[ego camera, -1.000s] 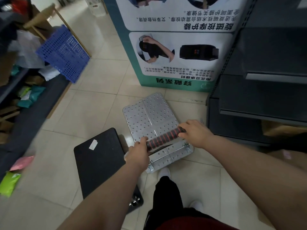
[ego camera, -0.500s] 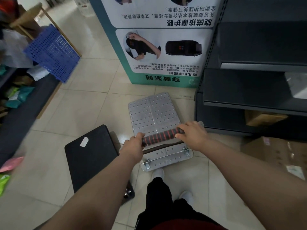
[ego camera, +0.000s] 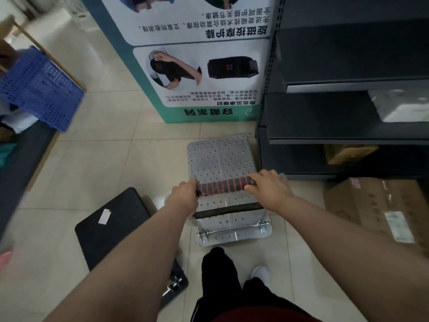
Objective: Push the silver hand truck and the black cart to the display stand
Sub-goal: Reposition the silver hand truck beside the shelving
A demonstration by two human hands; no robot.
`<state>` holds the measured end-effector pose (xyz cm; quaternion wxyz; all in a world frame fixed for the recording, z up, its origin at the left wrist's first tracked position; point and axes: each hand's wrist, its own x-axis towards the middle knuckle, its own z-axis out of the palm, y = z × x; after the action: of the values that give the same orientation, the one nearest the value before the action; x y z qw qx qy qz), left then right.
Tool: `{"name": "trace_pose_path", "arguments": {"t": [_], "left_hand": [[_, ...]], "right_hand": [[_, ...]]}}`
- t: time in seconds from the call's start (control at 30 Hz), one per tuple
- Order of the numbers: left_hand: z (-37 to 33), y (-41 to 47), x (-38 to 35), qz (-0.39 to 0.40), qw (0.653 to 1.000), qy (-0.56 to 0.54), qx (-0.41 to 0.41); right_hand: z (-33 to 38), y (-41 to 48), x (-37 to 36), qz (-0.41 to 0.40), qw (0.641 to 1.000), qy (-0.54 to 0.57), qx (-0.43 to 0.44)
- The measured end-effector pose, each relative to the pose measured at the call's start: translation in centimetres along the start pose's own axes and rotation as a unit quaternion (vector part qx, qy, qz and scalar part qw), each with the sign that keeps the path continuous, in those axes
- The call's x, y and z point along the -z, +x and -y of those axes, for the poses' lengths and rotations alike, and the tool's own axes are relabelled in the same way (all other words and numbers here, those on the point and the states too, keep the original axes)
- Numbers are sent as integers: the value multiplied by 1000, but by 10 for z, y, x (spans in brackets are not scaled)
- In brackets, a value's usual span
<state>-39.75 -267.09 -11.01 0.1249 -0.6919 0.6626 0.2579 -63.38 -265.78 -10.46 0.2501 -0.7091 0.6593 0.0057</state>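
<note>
Head view, looking down. My left hand [ego camera: 184,197] and right hand [ego camera: 270,190] are each wrapped tight around an end of the black-and-red ribbed handle [ego camera: 224,185] of the silver hand truck [ego camera: 220,159]. Its perforated metal deck lies flat on the tiled floor [ego camera: 104,159], the far edge near the foot of the display stand [ego camera: 197,66], a teal-edged printed panel, and the right edge just beside the base of the dark shelving [ego camera: 348,108]. The black cart [ego camera: 111,228] stands on the floor to the left of the hand truck, partly under my left forearm, a white label on its deck. A blue perforated basket [ego camera: 39,89] shows at the left edge; a cardboard box [ego camera: 376,205] sits on the floor to the right.
</note>
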Motion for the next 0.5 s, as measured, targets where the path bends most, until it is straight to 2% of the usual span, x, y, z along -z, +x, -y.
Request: {"name": "trace_pose_path", "arguments": {"t": [0.17, 0.37, 0.5], "left_hand": [[5, 24, 14, 24, 999, 4, -35], [18, 57, 40, 10, 998, 17, -53], [29, 85, 60, 1, 998, 34, -54]], "right_hand": [[4, 17, 4, 5, 1000, 15, -23], [23, 55, 18, 38, 998, -5, -50], [39, 77, 21, 29, 997, -16, -67]]}}
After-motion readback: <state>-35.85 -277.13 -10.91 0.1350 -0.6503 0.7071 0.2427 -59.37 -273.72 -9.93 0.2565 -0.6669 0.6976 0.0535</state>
